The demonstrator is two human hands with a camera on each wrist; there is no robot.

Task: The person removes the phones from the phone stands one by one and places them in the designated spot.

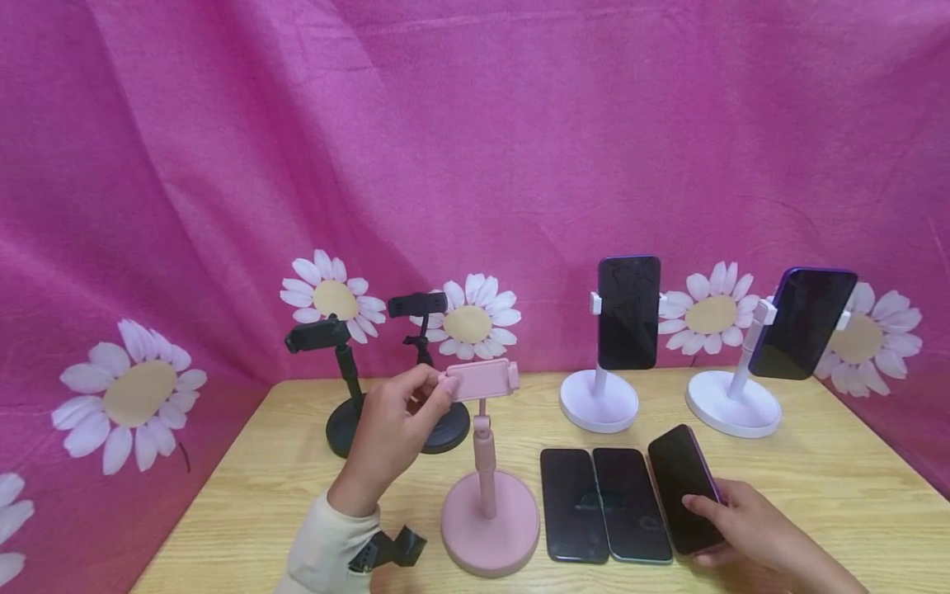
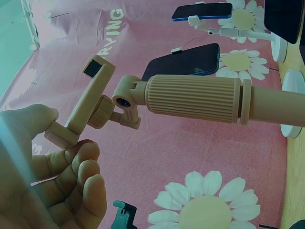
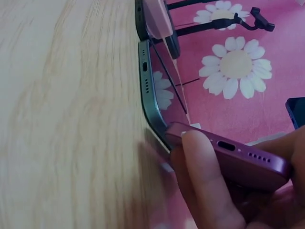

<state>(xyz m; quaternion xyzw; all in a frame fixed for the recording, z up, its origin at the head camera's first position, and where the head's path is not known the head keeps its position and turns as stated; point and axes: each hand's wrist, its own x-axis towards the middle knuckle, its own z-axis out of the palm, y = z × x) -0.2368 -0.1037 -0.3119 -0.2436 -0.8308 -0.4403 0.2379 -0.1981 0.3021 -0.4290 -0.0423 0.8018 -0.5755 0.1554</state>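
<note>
A pink phone stand (image 1: 485,462) with a round base stands at the front middle of the table. My left hand (image 1: 393,429) pinches the left end of its clamp (image 1: 481,381) between thumb and fingers. In the left wrist view, the thumb and index finger grip the clamp's end jaw, above the ribbed neck (image 2: 193,99). My right hand (image 1: 750,524) holds a phone (image 1: 671,474) with a purple-pink edge, tilted up off the table, thumb across its dark screen. Its charging port (image 3: 226,145) shows in the right wrist view. Two dark phones (image 1: 575,503) lie side by side left of it.
Behind on the right, two white stands (image 1: 599,404) each hold a dark-screened phone (image 1: 629,313). Two black stands (image 1: 317,334) with no phones stand back left, partly behind my left hand. A pink cloth (image 1: 475,148) printed with daisies hangs behind the wooden table (image 1: 230,528).
</note>
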